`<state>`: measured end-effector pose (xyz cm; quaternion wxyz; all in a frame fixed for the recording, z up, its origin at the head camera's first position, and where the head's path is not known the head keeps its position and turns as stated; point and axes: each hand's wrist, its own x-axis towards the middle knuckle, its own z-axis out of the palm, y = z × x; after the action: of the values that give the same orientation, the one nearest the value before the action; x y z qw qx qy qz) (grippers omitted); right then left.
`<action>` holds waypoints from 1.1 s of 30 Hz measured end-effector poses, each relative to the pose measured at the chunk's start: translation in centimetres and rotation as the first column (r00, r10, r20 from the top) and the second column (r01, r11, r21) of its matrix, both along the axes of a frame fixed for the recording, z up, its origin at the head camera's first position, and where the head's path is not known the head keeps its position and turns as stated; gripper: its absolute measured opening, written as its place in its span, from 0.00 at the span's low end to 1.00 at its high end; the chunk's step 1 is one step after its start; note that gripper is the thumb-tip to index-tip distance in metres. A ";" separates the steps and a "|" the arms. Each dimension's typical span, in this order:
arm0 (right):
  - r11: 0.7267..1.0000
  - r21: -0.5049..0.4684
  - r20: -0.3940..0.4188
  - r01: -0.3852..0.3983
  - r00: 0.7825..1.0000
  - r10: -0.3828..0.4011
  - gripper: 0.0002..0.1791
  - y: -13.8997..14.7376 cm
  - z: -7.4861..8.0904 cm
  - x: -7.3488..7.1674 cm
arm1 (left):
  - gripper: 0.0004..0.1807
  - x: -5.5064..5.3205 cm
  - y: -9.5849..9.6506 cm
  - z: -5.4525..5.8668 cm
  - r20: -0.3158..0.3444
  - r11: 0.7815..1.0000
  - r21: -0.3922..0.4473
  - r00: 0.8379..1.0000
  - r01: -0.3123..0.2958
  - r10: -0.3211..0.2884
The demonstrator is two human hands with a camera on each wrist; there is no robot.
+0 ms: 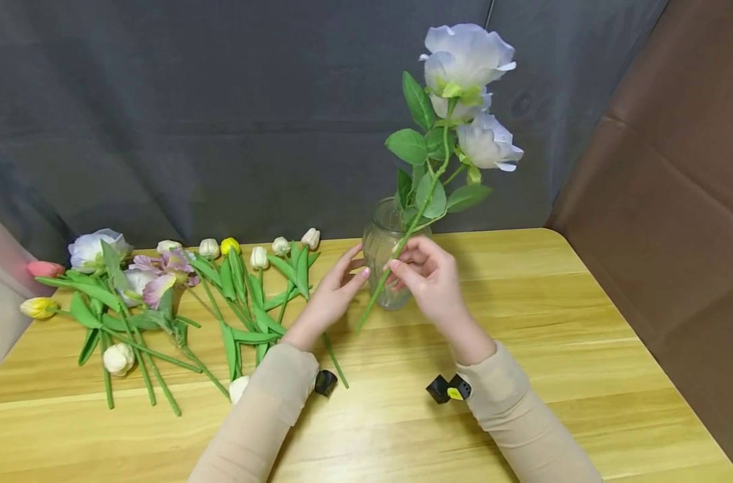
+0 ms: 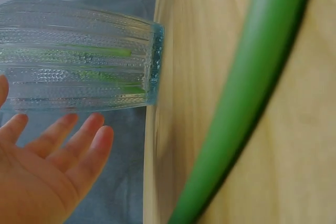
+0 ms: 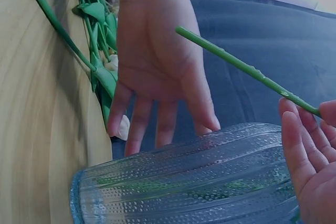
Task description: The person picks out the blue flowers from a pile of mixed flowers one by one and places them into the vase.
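My right hand point(image 1: 429, 278) pinches the green stem point(image 3: 236, 65) of an artificial pale lavender rose point(image 1: 466, 57) between thumb and fingertips. The stem slants in front of the ribbed glass vase point(image 1: 375, 251), its cut end below the hand and the blooms high above the rim. At the vase's left side, my left hand point(image 1: 330, 295) has its fingers extended and spread, fingertips close to the glass. In the left wrist view, green stem ends show inside the vase point(image 2: 68, 59), which stands upright on the wooden table. Leaves and blooms overlap the vase mouth in the head view.
Artificial white tulips point(image 1: 259, 258), yellow tulips point(image 1: 38, 307) and a pink-purple flower point(image 1: 158, 288) lie across the table's left side. One green tulip stem point(image 2: 236, 98) passes close beside my left wrist. A dark curtain point(image 1: 221, 121) hangs behind the table point(image 1: 554, 349).
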<state>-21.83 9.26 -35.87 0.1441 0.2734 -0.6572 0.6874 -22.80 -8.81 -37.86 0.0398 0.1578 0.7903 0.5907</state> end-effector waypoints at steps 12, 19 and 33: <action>0.985 -0.164 -0.057 0.057 0.996 -0.067 0.05 0.9 0.8 -0.1 | 0.33 0.4 0.2 0.2 -0.016 0.999 -0.041 1.000 -0.010 0.010; 0.966 -0.238 -0.058 0.103 0.991 -0.120 0.03 1.8 1.3 -0.4 | 0.35 0.8 0.5 0.5 -0.037 0.995 -0.096 0.999 -0.019 0.015; 0.907 -0.373 -0.017 0.194 0.976 -0.216 0.05 3.3 2.3 -1.0 | 0.34 0.9 0.5 0.5 -0.021 0.996 -0.086 1.000 -0.010 0.008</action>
<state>-22.84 12.60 -33.55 0.2833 0.1906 -0.5366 0.7717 -21.86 -8.31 -37.33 0.0356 0.1585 0.8160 0.5548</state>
